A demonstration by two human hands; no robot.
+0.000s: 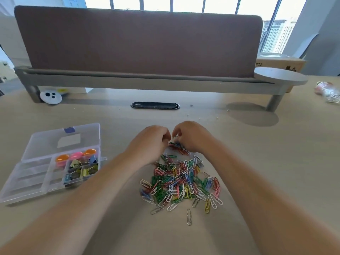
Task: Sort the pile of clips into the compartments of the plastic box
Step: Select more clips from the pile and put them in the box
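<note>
Beige surface point(257, 162) bears both outstretched forearms. Right hand point(191, 137) pinches multicoloured clips point(181, 181) at the pile's far edge. Left hand point(150, 142) curls just beside it, grip hidden.

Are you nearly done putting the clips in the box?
Not nearly. Done: coloured metal binder clips and round orange and pink pieces sit in the clear plastic box. In hand: the left hand and right hand pick at the far edge of the colourful paper clip pile. Left: nearly the whole pile.
</note>
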